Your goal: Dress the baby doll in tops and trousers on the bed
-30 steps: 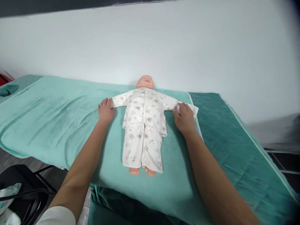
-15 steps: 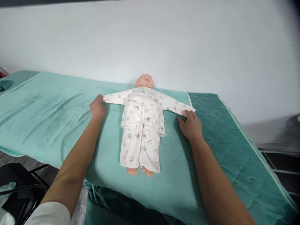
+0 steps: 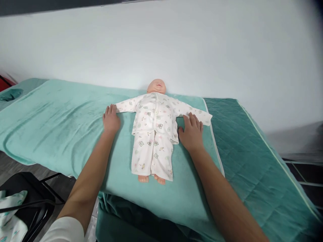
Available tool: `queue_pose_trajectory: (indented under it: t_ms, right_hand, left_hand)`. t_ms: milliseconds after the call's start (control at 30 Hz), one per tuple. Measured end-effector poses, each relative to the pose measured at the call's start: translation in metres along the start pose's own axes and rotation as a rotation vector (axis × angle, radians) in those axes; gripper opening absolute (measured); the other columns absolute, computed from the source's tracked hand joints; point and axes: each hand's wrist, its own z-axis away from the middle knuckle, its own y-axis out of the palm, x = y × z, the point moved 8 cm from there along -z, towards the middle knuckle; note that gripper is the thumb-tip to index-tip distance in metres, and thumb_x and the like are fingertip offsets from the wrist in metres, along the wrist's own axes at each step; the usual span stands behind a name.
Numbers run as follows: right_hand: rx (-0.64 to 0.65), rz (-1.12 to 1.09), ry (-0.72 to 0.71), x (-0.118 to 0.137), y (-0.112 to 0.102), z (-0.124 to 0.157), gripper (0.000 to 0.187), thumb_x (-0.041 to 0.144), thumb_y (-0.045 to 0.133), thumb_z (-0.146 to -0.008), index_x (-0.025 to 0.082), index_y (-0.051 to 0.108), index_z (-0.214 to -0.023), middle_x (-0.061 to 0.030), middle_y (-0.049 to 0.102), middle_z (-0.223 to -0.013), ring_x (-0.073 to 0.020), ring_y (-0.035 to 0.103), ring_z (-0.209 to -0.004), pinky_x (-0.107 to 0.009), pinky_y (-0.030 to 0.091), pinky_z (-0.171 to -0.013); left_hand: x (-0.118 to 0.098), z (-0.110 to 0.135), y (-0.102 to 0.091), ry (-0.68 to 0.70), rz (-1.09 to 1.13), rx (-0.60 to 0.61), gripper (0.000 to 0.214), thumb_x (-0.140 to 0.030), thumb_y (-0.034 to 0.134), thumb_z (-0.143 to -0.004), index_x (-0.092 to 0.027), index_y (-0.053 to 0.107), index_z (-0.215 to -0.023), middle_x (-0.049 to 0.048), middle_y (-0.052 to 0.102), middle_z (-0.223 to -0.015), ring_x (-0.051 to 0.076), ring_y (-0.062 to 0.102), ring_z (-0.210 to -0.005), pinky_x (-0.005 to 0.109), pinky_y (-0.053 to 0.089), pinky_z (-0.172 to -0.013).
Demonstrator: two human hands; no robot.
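Observation:
A baby doll (image 3: pixel 156 86) lies on its back with its arms spread, dressed in a white printed long-sleeved top (image 3: pixel 156 112) and matching trousers (image 3: pixel 152 153). Its bare feet show below the trouser hems; no doll hands show beyond the sleeves. My left hand (image 3: pixel 111 120) lies with fingers extended at the cuff of the sleeve on the left. Near the middle of the other sleeve, my right hand (image 3: pixel 191 132) has its fingers spread, the fingertips at the sleeve's lower edge. Neither hand appears to grip the cloth.
A light green blanket (image 3: pixel 63 111) lies under the doll, over a darker green quilted cover (image 3: pixel 247 148) on the right. Behind stands a white wall (image 3: pixel 161 43). At lower left, a black chair (image 3: pixel 30 188) holds a printed cloth (image 3: pixel 11 218).
My right hand has moved left from the cuff to mid-sleeve, leaving the sleeve end uncovered. The sleeve now lies slightly flatter. My left hand stays at its cuff; the camera view has shifted slightly.

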Motion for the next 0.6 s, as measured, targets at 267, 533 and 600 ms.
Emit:
queue_pose_trajectory:
  t_ms: [267,533,600]
  right_hand:
    - [0.093,-0.053,-0.246,0.042,-0.004,0.046,0.059,0.015,0.034,-0.097,0.015,0.041,-0.156,-0.0145,0.048,-0.157,-0.0302,0.045,-0.145,-0.058,0.038,-0.119]
    - [0.065,-0.203,-0.387,0.035,-0.018,0.103,0.049,0.018,0.036,-0.097,0.014,0.059,-0.14,-0.0144,0.061,-0.145,-0.0305,0.057,-0.136,-0.054,0.047,-0.113]
    - [0.031,-0.234,-0.387,0.032,-0.024,0.113,0.047,0.024,0.04,-0.098,0.015,0.06,-0.14,-0.0156,0.063,-0.142,-0.0328,0.06,-0.132,-0.055,0.049,-0.111]
  left_hand:
    - [0.002,0.067,-0.017,0.04,-0.016,0.062,0.051,-0.027,0.037,-0.099,-0.018,0.053,-0.147,0.0101,0.041,-0.165,0.031,0.03,-0.157,0.057,0.027,-0.128]
    - [0.117,0.207,-0.094,-0.057,0.097,-0.265,0.04,-0.03,0.043,-0.099,-0.029,0.058,-0.136,0.0094,0.051,-0.156,0.024,0.042,-0.151,0.051,0.036,-0.126]
    - [0.178,0.244,-0.107,-0.228,0.055,-0.329,0.041,-0.031,0.04,-0.098,-0.03,0.055,-0.136,0.0102,0.052,-0.152,0.024,0.046,-0.147,0.05,0.038,-0.125]
